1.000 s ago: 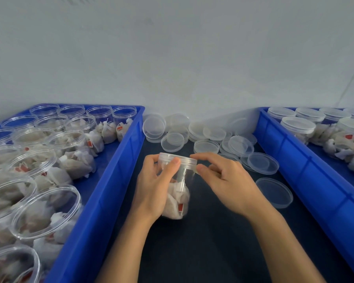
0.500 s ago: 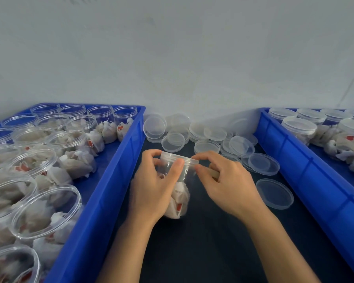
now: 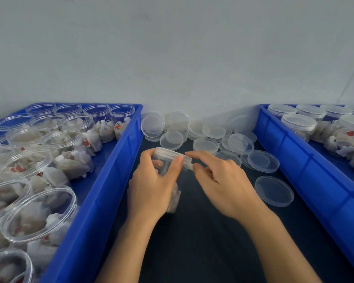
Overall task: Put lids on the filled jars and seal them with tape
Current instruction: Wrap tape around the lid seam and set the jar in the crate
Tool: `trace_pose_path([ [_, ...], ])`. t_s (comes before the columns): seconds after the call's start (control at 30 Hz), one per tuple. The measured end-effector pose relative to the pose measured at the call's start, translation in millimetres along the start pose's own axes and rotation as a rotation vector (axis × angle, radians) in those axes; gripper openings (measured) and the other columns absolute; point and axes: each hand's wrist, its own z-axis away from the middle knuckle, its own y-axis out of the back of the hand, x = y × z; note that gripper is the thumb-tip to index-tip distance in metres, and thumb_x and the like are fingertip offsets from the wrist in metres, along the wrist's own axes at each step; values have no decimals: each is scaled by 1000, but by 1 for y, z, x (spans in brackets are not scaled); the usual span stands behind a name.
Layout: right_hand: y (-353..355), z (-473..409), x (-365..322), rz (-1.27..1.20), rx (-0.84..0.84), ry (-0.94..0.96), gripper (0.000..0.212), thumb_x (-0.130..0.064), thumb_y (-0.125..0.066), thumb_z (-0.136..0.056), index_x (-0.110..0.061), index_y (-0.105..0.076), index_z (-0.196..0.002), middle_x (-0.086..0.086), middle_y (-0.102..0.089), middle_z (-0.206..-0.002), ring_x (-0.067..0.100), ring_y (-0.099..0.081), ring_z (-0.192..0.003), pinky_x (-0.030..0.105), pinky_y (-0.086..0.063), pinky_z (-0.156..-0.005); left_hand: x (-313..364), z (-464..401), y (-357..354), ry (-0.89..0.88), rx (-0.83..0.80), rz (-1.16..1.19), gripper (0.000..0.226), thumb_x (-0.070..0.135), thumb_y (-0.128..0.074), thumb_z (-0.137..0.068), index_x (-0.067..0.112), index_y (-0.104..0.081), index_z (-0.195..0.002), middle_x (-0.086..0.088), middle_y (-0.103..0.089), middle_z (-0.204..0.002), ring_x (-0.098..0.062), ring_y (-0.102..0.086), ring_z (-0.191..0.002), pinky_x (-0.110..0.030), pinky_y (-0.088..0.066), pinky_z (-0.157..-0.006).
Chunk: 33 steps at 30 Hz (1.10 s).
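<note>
A clear jar (image 3: 173,196) filled with white sachets stands on the dark table between two blue trays, tilted slightly left, with a clear lid (image 3: 168,153) on top. My left hand (image 3: 153,186) grips the jar, thumb against the lid's rim. My right hand (image 3: 219,184) pinches a small pale strip, seemingly tape (image 3: 191,166), at the lid's right edge. Loose clear lids (image 3: 204,145) lie piled behind the jar, and single lids (image 3: 273,190) lie to the right.
The left blue tray (image 3: 102,193) holds several open filled jars (image 3: 39,213). The right blue tray (image 3: 307,166) holds several lidded jars (image 3: 298,122). A grey wall rises behind the table.
The jar has tipped a little to the left in my left hand. My right hand's fingers have closed in on the lid's right edge, pinching the pale strip there.
</note>
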Motion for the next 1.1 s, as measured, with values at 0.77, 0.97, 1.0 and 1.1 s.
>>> trace_pose_path([
  [0.77,-9,-1,3,47,101,9,20,-54,-47,-104,-46,-55,-120,-25,-60,-66,14,-58,-63,35,-53,-66,-11,-7,4,40,-166,351,43,69,-47,-92,35,-61,-114,19,-70,-104,-1,-69,-94,-39,-55,-87],
  [0.97,-9,-1,1,48,129,-7,19,-56,-49,-102,-47,-56,-118,-17,-54,-54,13,-59,-62,38,-56,-67,-9,-4,3,35,-147,337,40,67,-42,-92,36,-60,-111,19,-68,-102,-2,-68,-91,-43,-57,-87],
  [1.0,-9,-1,1,45,128,-9,19,-55,-49,-102,-47,-56,-118,-18,-54,-54,13,-59,-62,38,-56,-67,-8,-3,3,29,-140,314,42,72,-43,-90,39,-59,-111,21,-68,-102,-1,-68,-90,-42,-57,-85],
  [1.1,-8,0,0,49,126,-2,20,-53,-51,-101,-47,-56,-120,-17,-56,-57,12,-60,-64,38,-55,-67,-5,1,0,-15,-78,180,53,85,-52,-77,48,-55,-115,24,-67,-105,9,-64,-95,-30,-53,-78],
])
